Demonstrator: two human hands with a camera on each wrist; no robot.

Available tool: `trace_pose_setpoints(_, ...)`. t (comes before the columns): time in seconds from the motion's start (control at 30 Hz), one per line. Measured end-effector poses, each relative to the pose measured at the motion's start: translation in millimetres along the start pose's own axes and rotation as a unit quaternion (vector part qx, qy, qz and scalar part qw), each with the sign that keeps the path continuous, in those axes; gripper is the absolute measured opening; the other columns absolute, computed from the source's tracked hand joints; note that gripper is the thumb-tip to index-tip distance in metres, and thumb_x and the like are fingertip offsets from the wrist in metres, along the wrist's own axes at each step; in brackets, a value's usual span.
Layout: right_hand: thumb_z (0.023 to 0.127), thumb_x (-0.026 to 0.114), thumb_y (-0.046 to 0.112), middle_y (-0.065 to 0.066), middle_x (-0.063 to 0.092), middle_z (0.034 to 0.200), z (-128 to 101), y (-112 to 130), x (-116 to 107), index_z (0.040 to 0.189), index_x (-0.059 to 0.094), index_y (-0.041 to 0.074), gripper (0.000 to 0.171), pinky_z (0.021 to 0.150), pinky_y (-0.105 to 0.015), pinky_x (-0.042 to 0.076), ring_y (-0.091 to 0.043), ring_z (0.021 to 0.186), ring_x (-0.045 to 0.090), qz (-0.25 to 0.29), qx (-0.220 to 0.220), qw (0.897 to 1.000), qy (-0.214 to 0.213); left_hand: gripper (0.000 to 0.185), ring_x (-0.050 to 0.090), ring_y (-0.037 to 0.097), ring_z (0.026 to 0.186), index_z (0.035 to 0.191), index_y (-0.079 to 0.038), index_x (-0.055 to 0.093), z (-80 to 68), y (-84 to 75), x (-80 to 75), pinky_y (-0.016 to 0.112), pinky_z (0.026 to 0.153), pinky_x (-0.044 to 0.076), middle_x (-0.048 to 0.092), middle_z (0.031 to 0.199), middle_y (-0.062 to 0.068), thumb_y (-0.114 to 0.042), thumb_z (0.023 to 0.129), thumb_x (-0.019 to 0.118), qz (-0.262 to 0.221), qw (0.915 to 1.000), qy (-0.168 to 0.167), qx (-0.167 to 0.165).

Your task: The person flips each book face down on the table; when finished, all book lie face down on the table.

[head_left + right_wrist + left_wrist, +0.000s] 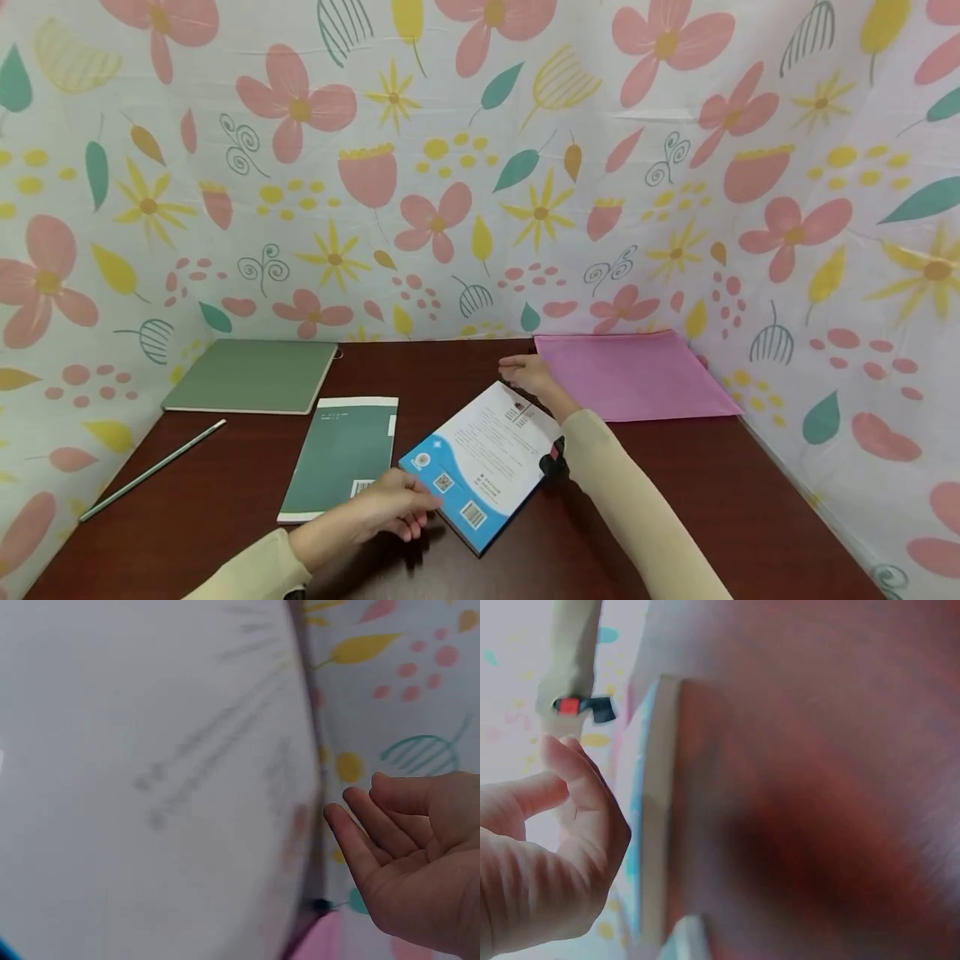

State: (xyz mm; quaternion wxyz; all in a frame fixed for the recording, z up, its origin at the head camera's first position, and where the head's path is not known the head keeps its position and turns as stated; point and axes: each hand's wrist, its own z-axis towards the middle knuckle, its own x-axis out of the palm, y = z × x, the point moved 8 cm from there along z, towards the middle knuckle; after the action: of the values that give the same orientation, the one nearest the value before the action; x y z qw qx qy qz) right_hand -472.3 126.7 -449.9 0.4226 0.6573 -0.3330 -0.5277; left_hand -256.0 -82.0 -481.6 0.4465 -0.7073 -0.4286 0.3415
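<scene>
A thick book [495, 458] with a white and blue cover, printed with a QR code and barcode, lies slanted on the dark table between my hands. My left hand [393, 504] is at its lower-left edge, fingers loosely bent. In the left wrist view, that hand [562, 840] shows beside the book's page edge [656, 817] with nothing pinched; whether a fingertip touches the book is unclear. Beyond the book's far corner is my right hand [532, 379], its fingers extended. The right wrist view shows this hand [420, 855] apart from the white cover [150, 862].
A green booklet [341, 458] lies to the left of the book. Behind it is a larger olive-green notebook [255, 375], with a pencil [153, 471] at far left. A pink folder [637, 379] lies at the back right. Flower-patterned cloth [450, 167] walls the table's back and sides.
</scene>
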Motion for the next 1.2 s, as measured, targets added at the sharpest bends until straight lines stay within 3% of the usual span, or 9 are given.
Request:
trace_pose_setpoints(0.13,0.097,0.055,0.004,-0.029,0.059,0.129,-24,19,-25,0.132,0.053,-0.01,0.038,0.1,-0.043,0.051,-0.037,0.116,0.062,0.03,-0.041,0.999,-0.001,0.024,0.054,0.008,0.053,0.102,0.007,0.059,-2.0,-23.0,-20.1,0.019,0.05,0.048,0.058,0.069,0.003,-0.011,0.087,0.068,0.024,0.9966,-0.027,0.074)
trace_pose_setpoints(0.23,0.097,0.057,0.008,-0.031,0.06,0.127,-50,27,-45,0.131,0.053,-0.011,0.039,0.098,-0.041,0.053,-0.029,0.105,0.068,0.043,-0.059,0.997,-0.002,0.027,0.055,0.011,0.058,0.105,0.009,0.06,-3.3,-33.1,-41.6,0.023,0.053,0.048,0.059,0.076,0.005,-0.008,0.086,0.069,0.074,0.9876,-0.08,0.113)
trace_pose_setpoints(0.37,0.096,0.058,0.008,-0.029,0.063,0.121,-85,11,-69,0.129,0.053,-0.014,0.04,0.089,-0.032,0.058,-0.011,0.09,0.068,0.053,-0.046,0.997,-0.027,0.023,0.058,0.016,0.067,0.105,0.005,0.066,-2.4,-33.5,-63.4,0.028,0.059,0.05,0.063,0.089,0.009,-0.006,0.084,0.071,0.129,0.9714,-0.165,0.112)
trace_pose_setpoints(0.47,0.095,0.059,0.006,-0.027,0.067,0.114,-109,-15,-77,0.127,0.052,-0.018,0.041,0.081,-0.028,0.059,-0.008,0.081,0.067,0.063,-0.014,0.997,-0.047,0.025,0.061,0.017,0.074,0.106,0.004,0.067,0.8,-29.3,-70.1,0.032,0.064,0.053,0.065,0.099,0.014,-0.003,0.082,0.072,0.157,0.9615,-0.199,0.107)
trace_pose_setpoints(0.57,0.093,0.06,0.005,-0.023,0.07,0.102,-132,-41,-76,0.125,0.051,-0.02,0.042,0.073,-0.025,0.06,-0.008,0.073,0.067,0.086,0.033,0.993,-0.067,0.031,0.063,0.017,0.075,0.11,0.007,0.066,5.6,-24.7,-69.5,0.033,0.064,0.055,0.064,0.105,0.019,-0.001,0.081,0.073,0.175,0.9569,-0.205,0.108)
trace_pose_setpoints(0.7,0.092,0.063,0.007,-0.016,0.071,0.092,-154,-67,-65,0.129,0.048,-0.017,0.047,0.065,-0.023,0.059,-0.009,0.065,0.067,0.108,0.093,0.986,-0.083,0.035,0.065,0.019,0.069,0.113,0.012,0.063,11.9,-19.2,-62.4,0.032,0.06,0.057,0.063,0.103,0.023,0.002,0.081,0.071,0.158,0.9615,-0.195,0.111)
trace_pose_setpoints(0.77,0.092,0.064,0.008,-0.017,0.071,0.091,-154,-72,-53,0.131,0.045,-0.017,0.05,0.063,-0.023,0.059,-0.01,0.064,0.068,0.11,0.11,0.985,-0.081,0.033,0.065,0.019,0.065,0.112,0.014,0.062,11.6,-14.9,-63.3,0.031,0.058,0.058,0.062,0.097,0.022,0.004,0.082,0.07,0.143,0.9637,-0.198,0.108)
trace_pose_setpoints(1.07,0.088,0.066,-0.001,-0.024,0.068,0.094,-152,-78,-41,0.131,0.044,-0.019,0.052,0.061,-0.021,0.058,-0.006,0.06,0.066,0.112,0.128,0.973,-0.155,0.026,0.066,0.021,0.057,0.103,0.016,0.065,5.3,-16.2,-49.4,0.032,0.055,0.058,0.062,0.077,0.014,0.001,0.082,0.071,0.179,0.9598,-0.168,0.136)
trace_pose_setpoints(1.2,0.087,0.066,-0.002,-0.026,0.067,0.098,-151,-70,-37,0.128,0.049,-0.019,0.047,0.063,-0.022,0.059,-0.007,0.063,0.066,0.11,0.111,0.973,-0.168,0.022,0.066,0.021,0.057,0.097,0.016,0.065,2.6,-16.3,-46.8,0.033,0.055,0.059,0.062,0.075,0.015,0.003,0.081,0.071,0.171,0.9666,-0.136,0.133)
